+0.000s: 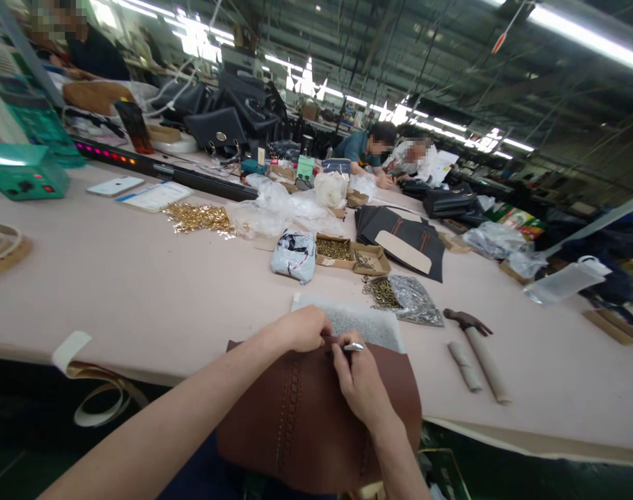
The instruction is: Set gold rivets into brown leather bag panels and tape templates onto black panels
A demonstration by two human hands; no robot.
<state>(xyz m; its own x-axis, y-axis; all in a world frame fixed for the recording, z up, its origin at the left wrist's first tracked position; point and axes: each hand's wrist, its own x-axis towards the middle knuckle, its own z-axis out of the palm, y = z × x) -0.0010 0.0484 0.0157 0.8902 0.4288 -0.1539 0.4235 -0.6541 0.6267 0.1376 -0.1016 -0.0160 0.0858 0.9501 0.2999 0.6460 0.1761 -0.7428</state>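
Note:
A brown leather panel (pixel 324 410) with rows of punched holes and braided lacing hangs over the table's near edge toward me. My left hand (pixel 306 328) is closed on its upper edge, fingertips hidden from view. Close beside it, my right hand (pixel 358 371) grips a small tool with a shiny metal end (pixel 354 346), its point against the leather near the top edge. What kind of tool it is, I cannot make out. Under the panel's far edge lies a speckled grey slab (pixel 368 326).
On the right lie a hammer (pixel 477 354) and a wrapped rod (pixel 465 367). Beyond the slab are a bag of brass rings (pixel 404 298), cardboard boxes of small hardware (pixel 350 255), dark leather pieces (pixel 404 239) and gold-coloured fittings (pixel 201 217). Two people work across the table.

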